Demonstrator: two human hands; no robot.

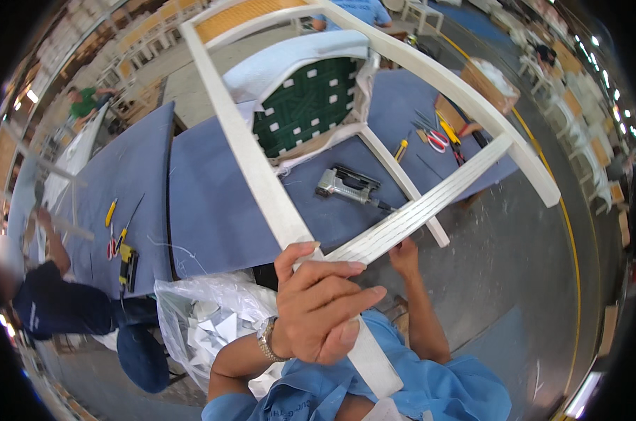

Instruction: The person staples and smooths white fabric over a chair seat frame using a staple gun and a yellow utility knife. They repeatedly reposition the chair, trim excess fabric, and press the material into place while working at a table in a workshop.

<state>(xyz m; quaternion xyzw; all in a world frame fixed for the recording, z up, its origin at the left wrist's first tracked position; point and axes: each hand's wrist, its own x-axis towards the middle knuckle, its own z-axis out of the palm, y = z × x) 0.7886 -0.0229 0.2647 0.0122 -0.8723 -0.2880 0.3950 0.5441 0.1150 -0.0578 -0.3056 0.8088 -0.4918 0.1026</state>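
Observation:
A white wooden chair (244, 147) is tilted over the blue padded worktable. Its seat's underside shows dark green woven webbing (307, 105) with pale fabric folded round the rim. My left hand (321, 302), with a watch on the wrist, is wrapped over a chair leg where a grooved white rail (416, 207) meets it. Along that rail's lower edge, my right hand (404, 257) has its fingers closed against the wood; the fingertips are partly hidden. Below the seat a silver and black staple gun (349, 186) rests on the table.
Red-handled scissors (437, 141) and other hand tools lie at the table's right end. Another staple gun (127, 266) lies on the left padded table (114, 189). A plastic bag of white scraps (220, 323) stands by my left arm. A co-worker (65, 295) sits at far left.

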